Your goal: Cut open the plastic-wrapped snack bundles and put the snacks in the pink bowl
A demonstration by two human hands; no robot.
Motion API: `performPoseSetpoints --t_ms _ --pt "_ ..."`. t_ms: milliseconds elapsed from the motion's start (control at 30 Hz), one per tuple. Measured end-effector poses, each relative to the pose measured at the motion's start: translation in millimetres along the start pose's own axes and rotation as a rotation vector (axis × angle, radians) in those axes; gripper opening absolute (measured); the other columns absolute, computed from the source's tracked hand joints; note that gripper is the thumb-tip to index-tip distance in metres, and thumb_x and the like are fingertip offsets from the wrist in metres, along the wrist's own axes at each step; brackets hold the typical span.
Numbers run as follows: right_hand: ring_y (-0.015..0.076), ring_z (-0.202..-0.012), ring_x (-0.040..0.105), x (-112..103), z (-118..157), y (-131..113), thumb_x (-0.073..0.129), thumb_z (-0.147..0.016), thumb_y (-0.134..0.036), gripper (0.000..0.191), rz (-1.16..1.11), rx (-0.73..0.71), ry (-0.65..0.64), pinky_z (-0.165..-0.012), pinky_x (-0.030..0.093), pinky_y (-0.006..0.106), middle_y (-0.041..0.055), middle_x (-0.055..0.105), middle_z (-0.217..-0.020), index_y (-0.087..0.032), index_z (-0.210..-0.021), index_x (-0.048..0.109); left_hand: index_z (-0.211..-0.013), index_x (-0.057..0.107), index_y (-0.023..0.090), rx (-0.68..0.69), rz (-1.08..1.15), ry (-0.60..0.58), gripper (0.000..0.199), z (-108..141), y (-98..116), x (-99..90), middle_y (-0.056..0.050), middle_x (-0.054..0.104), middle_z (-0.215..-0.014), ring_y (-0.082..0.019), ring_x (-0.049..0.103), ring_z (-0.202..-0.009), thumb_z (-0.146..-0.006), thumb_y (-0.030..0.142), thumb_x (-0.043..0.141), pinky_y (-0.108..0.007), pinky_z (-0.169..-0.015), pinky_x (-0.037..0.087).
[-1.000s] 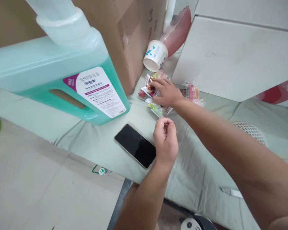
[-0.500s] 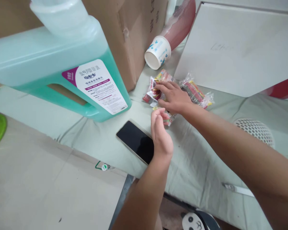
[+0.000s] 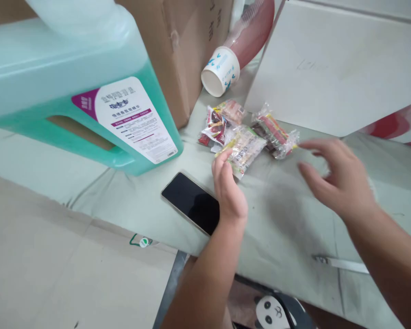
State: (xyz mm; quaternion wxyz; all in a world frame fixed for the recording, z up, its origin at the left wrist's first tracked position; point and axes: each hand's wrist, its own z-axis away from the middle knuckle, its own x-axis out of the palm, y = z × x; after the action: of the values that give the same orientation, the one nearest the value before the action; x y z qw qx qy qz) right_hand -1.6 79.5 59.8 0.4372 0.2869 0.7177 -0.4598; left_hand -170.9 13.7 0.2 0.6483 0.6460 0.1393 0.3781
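My left hand (image 3: pixel 230 189) rests on its edge on the cloth, fingers loosely stretched and holding nothing. Its fingertips are beside a clear snack packet (image 3: pixel 245 148), and the wrist partly covers a black-screened phone (image 3: pixel 190 198). Behind that packet lie a red-and-white snack wrapper (image 3: pixel 215 125) and an orange-tinted packet (image 3: pixel 231 111). Another clear-wrapped snack packet (image 3: pixel 274 132), red and yellow, touches the pile on the right. Over the cloth to the right of it hangs my right hand (image 3: pixel 342 178), slightly blurred, thumb and forefinger apart with nothing visible between them.
A large jug of green liquid (image 3: pixel 157 105) stands at the left before a cardboard box (image 3: pixel 181 45). A paper cup (image 3: pixel 222 73) lies tipped behind the snacks. A white box (image 3: pixel 329 77) is at the back right. A thin metallic strip (image 3: pixel 345 264) lies near the front edge.
My right hand has lifted off the snack packets and moved right, uncovering them. The left hand has stayed almost in place. The view has shifted slightly.
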Motion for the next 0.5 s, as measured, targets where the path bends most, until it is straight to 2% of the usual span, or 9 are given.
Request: performPoseSetpoints --t_ms 33,67,100,200,233,300,400,500 --pt "0.0395 -0.119 0.065 -11.7 25.9 19.5 0.049 -0.091 -0.046 0.032 0.051 0.138 0.024 -0.083 0.054 0.058 0.0168 0.069 -0.122 -0.044 -0.121 0.062 -0.115 0.067 0.026 0.010 0.003 0.000 0.032 -0.4 0.8 -0.2 -0.007 0.065 -0.133 -0.022 0.055 -0.135 -0.101 0.037 0.041 -0.035 -0.116 0.039" --pt "0.0406 -0.118 0.065 -22.6 53.0 39.4 0.048 -0.092 -0.050 0.031 0.100 0.273 0.012 -0.083 0.052 0.060 0.0181 0.068 -0.123 -0.047 -0.120 0.060 -0.113 0.068 0.026 0.022 0.011 0.000 0.030 -0.4 1.6 -0.3 -0.006 0.066 -0.130 -0.021 0.056 -0.133 -0.100 0.036 0.043 -0.034 -0.115 0.039" --pt "0.0415 -0.113 0.067 -32.6 80.7 58.7 0.048 -0.090 -0.056 0.030 0.145 0.396 0.039 -0.084 0.050 0.062 0.0187 0.067 -0.122 -0.051 -0.117 0.060 -0.109 0.069 0.026 0.035 0.021 -0.003 0.028 0.0 2.4 -0.4 -0.005 0.066 -0.125 -0.021 0.057 -0.129 -0.099 0.034 0.044 -0.034 -0.113 0.040" --pt "0.0460 -0.105 0.067 -54.4 160.2 107.2 0.047 -0.083 -0.070 0.042 0.219 0.697 -0.028 -0.090 0.049 0.065 0.0203 0.063 -0.130 -0.053 -0.121 0.056 -0.094 0.067 0.024 0.057 0.065 -0.006 0.022 5.3 4.1 1.0 -0.004 0.065 -0.100 -0.020 0.060 -0.108 -0.097 0.030 0.046 -0.032 -0.100 0.044" --pt "0.0472 -0.104 0.067 -58.3 183.3 119.2 0.049 -0.080 -0.072 0.046 0.211 0.770 -0.039 -0.090 0.050 0.065 0.0212 0.063 -0.128 -0.051 -0.120 0.057 -0.090 0.065 0.023 0.058 0.085 -0.007 0.021 8.4 4.6 2.2 -0.003 0.063 -0.094 -0.019 0.059 -0.101 -0.096 0.030 0.047 -0.031 -0.096 0.044" --pt "0.0484 -0.110 0.067 -61.6 220.5 135.8 0.057 -0.074 -0.071 0.047 0.174 0.818 -0.085 -0.088 0.052 0.065 0.0214 0.065 -0.121 -0.047 -0.115 0.058 -0.084 0.062 0.023 0.041 0.123 -0.018 0.019 16.2 5.5 5.8 -0.003 0.058 -0.088 -0.018 0.057 -0.093 -0.093 0.030 0.047 -0.031 -0.090 0.044" --pt "0.0466 -0.105 0.071 -59.7 248.9 143.9 0.062 -0.070 -0.065 0.041 0.128 0.849 -0.077 -0.089 0.054 0.064 0.0174 0.072 -0.108 -0.040 -0.103 0.060 -0.082 0.059 0.022 0.012 0.146 -0.066 0.018 29.0 6.0 12.8 -0.003 0.058 -0.090 -0.019 0.059 -0.095 -0.091 0.034 0.049 -0.031 -0.092 0.045" --pt "0.0400 -0.089 0.073 -58.2 246.5 140.4 0.060 -0.069 -0.060 0.043 0.122 0.833 -0.151 -0.087 0.055 0.059 0.0130 0.074 -0.097 -0.032 -0.102 0.062 -0.082 0.058 0.022 0.026 0.133 -0.106 0.018 38.6 3.9 20.8 -0.003 0.057 -0.090 -0.019 0.061 -0.095 -0.090 0.036 0.050 -0.032 -0.092 0.046"
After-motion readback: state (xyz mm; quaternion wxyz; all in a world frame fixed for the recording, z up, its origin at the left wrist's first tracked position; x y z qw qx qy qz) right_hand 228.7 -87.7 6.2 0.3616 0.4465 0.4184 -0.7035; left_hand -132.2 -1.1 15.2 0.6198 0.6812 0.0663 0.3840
